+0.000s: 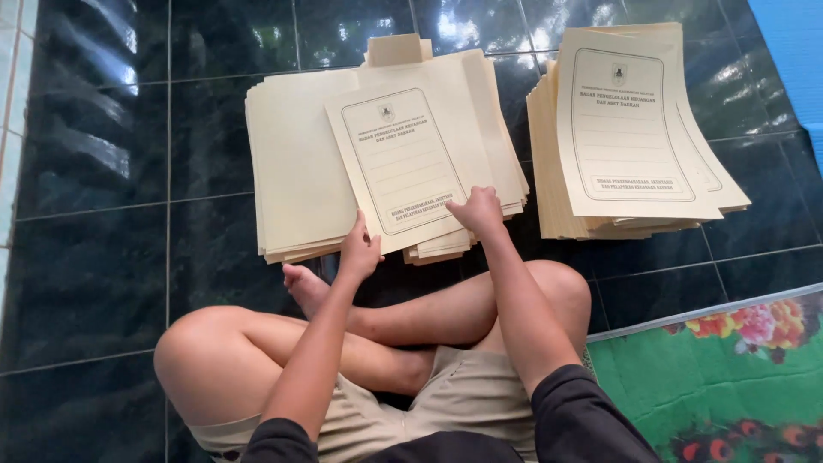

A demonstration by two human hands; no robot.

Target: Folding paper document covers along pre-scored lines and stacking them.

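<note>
I sit cross-legged on a dark tiled floor. In front of my knees lies a spread pile of cream paper folders point(300, 163), opened flat. On top of it lies one printed cream folder cover point(403, 163), tilted slightly. My left hand point(360, 250) grips its near left corner. My right hand point(477, 210) pinches its near right edge. To the right sits a second, neater stack of the same printed folders point(626, 129), out of reach of both hands.
Dark glossy floor tiles point(94, 257) surround the piles. A green floral mat point(729, 369) lies at the lower right, and a blue surface point(793, 51) shows at the top right corner. My bare legs and foot point(300, 283) cross just below the near pile.
</note>
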